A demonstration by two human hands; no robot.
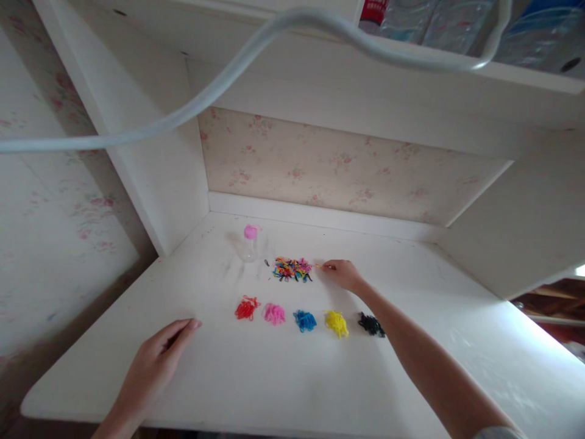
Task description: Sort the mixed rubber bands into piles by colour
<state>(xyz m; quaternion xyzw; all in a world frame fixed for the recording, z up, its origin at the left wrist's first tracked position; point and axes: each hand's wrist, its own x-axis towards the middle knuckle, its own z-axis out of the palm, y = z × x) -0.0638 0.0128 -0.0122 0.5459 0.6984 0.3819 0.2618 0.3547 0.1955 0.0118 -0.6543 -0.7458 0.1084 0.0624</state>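
Note:
My right hand (340, 273) pinches a small yellow-orange rubber band (318, 266) at the right edge of a mixed pile of coloured rubber bands (291, 269). Nearer me runs a row of sorted heaps: red bands (247, 308), pink bands (274, 314), blue bands (304, 321), yellow bands (337, 324) and black bands (372, 324). My right forearm passes over the right end of the black heap. Left of the red heap, my left hand (159, 356) is held closed over the table, thumb against the curled fingers, with nothing visible in it.
Behind the mixed pile stands a clear bottle (249, 249) with a pink top. One dark band (266, 263) lies apart beside the pile. The white desk (274, 378) has side panels and a shelf above holding plastic bottles. A pale cable (219, 85) crosses the upper view.

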